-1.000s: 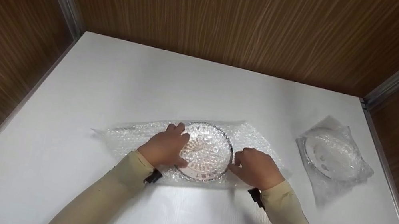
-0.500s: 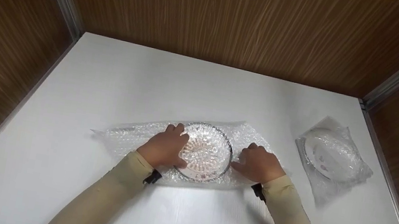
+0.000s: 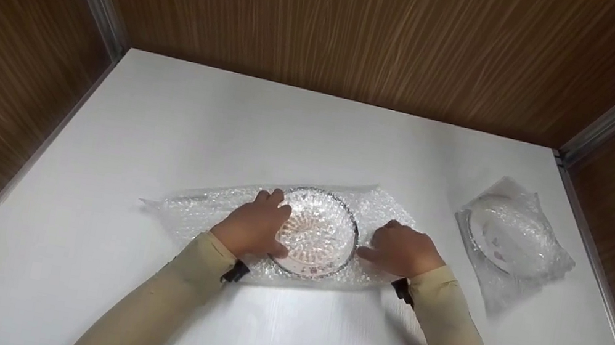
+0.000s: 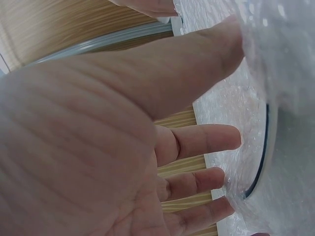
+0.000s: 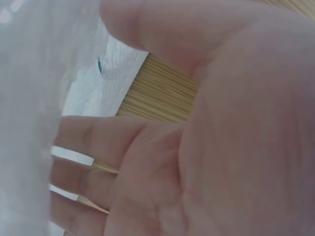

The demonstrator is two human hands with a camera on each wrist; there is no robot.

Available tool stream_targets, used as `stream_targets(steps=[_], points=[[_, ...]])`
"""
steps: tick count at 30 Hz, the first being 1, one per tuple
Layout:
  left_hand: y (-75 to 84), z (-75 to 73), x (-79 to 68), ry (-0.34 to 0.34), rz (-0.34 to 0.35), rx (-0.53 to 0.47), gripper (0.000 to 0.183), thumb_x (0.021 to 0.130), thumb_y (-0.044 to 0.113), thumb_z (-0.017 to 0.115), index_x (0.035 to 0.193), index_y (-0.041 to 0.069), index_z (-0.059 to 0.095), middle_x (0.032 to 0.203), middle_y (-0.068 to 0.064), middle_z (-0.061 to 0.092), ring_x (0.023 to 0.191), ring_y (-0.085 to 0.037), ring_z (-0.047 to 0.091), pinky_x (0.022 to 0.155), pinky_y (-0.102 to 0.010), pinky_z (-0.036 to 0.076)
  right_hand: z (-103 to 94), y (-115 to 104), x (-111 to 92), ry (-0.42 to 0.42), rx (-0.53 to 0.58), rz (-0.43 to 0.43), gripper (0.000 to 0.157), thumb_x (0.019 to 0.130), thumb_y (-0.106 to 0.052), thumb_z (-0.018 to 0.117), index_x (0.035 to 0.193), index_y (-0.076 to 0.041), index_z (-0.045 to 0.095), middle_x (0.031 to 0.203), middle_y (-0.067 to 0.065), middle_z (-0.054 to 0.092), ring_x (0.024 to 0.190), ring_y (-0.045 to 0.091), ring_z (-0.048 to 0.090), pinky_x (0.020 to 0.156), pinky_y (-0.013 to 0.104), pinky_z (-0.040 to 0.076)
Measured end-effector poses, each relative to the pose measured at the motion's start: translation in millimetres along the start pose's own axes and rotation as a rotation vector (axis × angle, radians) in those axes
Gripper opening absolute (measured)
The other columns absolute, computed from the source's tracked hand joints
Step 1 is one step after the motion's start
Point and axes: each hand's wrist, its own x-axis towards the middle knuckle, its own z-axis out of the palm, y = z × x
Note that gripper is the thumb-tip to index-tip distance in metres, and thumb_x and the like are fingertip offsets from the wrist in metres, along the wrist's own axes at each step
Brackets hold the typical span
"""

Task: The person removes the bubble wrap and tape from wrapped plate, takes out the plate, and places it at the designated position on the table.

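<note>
A round plate (image 3: pixel 321 231) with a dark rim and reddish pattern lies inside a wide sheet of bubble wrap (image 3: pixel 199 204). Over the plate's left edge rests my left hand (image 3: pixel 254 225), thumb and fingers spread on the wrap. In the left wrist view, the straight fingers (image 4: pixel 209 137) touch the film near the dark rim. My right hand (image 3: pixel 403 251) is just right of the plate, its thumb by the rim. In the right wrist view, thumb and fingers (image 5: pixel 103 137) stand apart against the film, and their tips are partly hidden behind it.
A second bubble-wrapped plate (image 3: pixel 515 238) lies to the right on the white table (image 3: pixel 267 340). Wood-grain panels (image 3: pixel 333 20) enclose the table at the back and both sides, with metal strips at the corners.
My right hand has shifted slightly to the right, away from the plate's rim. The left hand and the wrapped plate have stayed in place.
</note>
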Motion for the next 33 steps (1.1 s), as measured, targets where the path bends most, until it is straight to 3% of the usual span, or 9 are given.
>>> stream_targets(steps=[6,11,15,24,27,33], points=[[-0.2,1.6,-0.8,0.007,0.008,-0.009,0.044,0.084,0.033,0.086,0.102,0.002,0.06,0.131,-0.02,0.045,0.113,-0.035,0.046,0.082,-0.042,0.055,1.0,0,0,-0.014,-0.022,-0.001,0.049,0.099,-0.05,0.055,0.063,-0.017,0.056,0.112,0.011,0.068,0.09,0.025,0.064,0.075,0.056,0.057],[-0.7,2.6,0.5,0.012,0.005,0.0,0.045,0.083,0.032,0.087,0.104,0.002,0.06,0.127,-0.019,0.046,0.111,-0.034,0.046,0.079,-0.042,0.055,1.3,0,-2,-0.001,-0.031,0.001,0.043,0.098,-0.051,0.056,0.079,-0.015,0.071,0.122,0.015,0.068,0.109,0.032,0.065,0.081,0.06,0.056],[-0.5,2.0,0.1,0.012,0.005,0.011,0.045,0.083,0.031,0.086,0.103,0.002,0.059,0.127,-0.019,0.046,0.111,-0.034,0.047,0.079,-0.043,0.055,2.1,0,-1,0.004,-0.027,0.002,0.043,0.098,-0.052,0.057,0.088,-0.014,0.075,0.125,0.016,0.067,0.112,0.033,0.064,0.082,0.06,0.057],[-1.4,0.8,-1.3,0.025,0.01,0.008,0.046,0.081,0.031,0.088,0.103,0.001,0.06,0.128,-0.02,0.047,0.112,-0.036,0.048,0.08,-0.043,0.056,1.7,-1,3,0.011,-0.065,-0.014,0.047,0.098,-0.051,0.057,0.073,-0.013,0.067,0.108,0.019,0.063,0.086,0.033,0.064,0.072,0.06,0.058],[-2.2,0.9,-1.1,0.025,0.009,0.013,0.047,0.081,0.031,0.087,0.105,0.001,0.061,0.13,-0.021,0.047,0.114,-0.036,0.048,0.082,-0.044,0.056,1.0,2,3,0.016,-0.025,-0.019,0.044,0.098,-0.052,0.059,0.082,-0.013,0.074,0.108,0.016,0.063,0.088,0.031,0.064,0.075,0.057,0.057],[-0.3,-0.1,-1.2,0.01,0.007,0.003,0.048,0.082,0.033,0.087,0.106,0.0,0.061,0.132,-0.021,0.047,0.116,-0.037,0.048,0.083,-0.044,0.057,-1.6,17,-1,0.054,0.112,0.01,0.037,0.097,-0.048,0.062,0.097,-0.012,0.07,0.114,0.015,0.062,0.103,0.036,0.062,0.085,0.057,0.054]])
